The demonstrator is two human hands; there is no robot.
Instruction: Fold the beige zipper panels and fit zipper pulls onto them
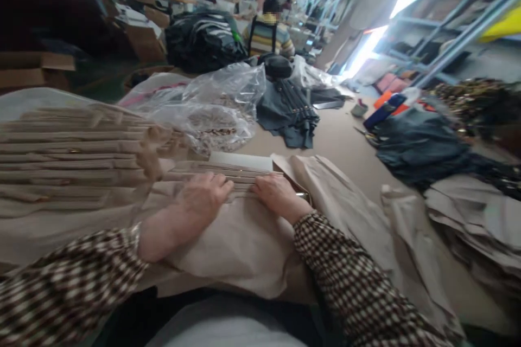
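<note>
A beige cloth piece lies in front of me, with narrow folds or seams along its far edge. My left hand rests on the left of this folded edge, its fingers extended over the cloth. My right hand lies on the right part of the same edge, fingers stretched and slightly apart. Between the hands, a strip of the folds shows, with a small shiny spot. Just beyond them sits a flat white strip. Near my right wrist, a small metal part pokes out from the cloth. My palms' undersides are hidden.
Stacked beige pieces fill the left side. Clear plastic bags and dark grey garments lie beyond. More beige cloth, dark cloth and scissors are on the right. A person sits farther back.
</note>
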